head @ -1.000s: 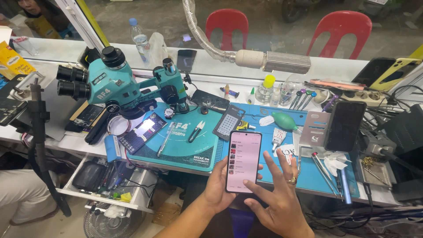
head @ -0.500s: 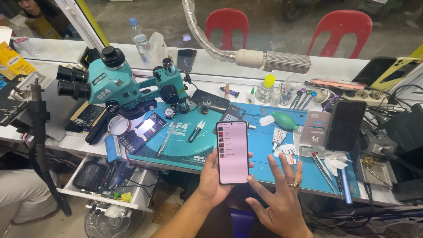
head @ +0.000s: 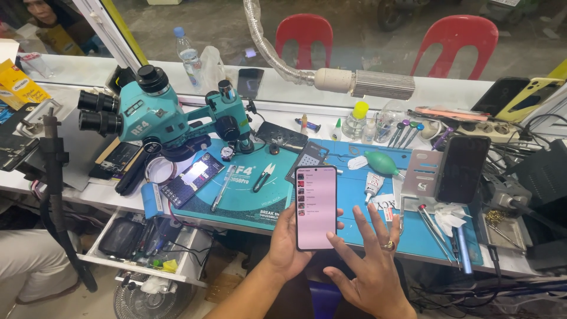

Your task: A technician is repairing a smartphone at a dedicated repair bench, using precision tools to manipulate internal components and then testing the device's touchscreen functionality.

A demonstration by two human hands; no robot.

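Shifted slightly leftward, the lit smartphone (head: 316, 207) stands upright, gripped by the left hand (head: 287, 239); right hand (head: 369, 263) hovers, fingers spread, near a yellow package (head: 20, 85) far left.

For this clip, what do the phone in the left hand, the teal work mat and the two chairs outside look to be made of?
Phone in the left hand: glossy glass front, lit and smooth, inside a thin dark frame, probably metal or plastic. Teal mat: matte and flat, likely silicone or rubber. Red chairs: moulded plastic by their one-piece shells and mild sheen.

Upright black smartphone (head: 316, 207), lit pink screen with a list
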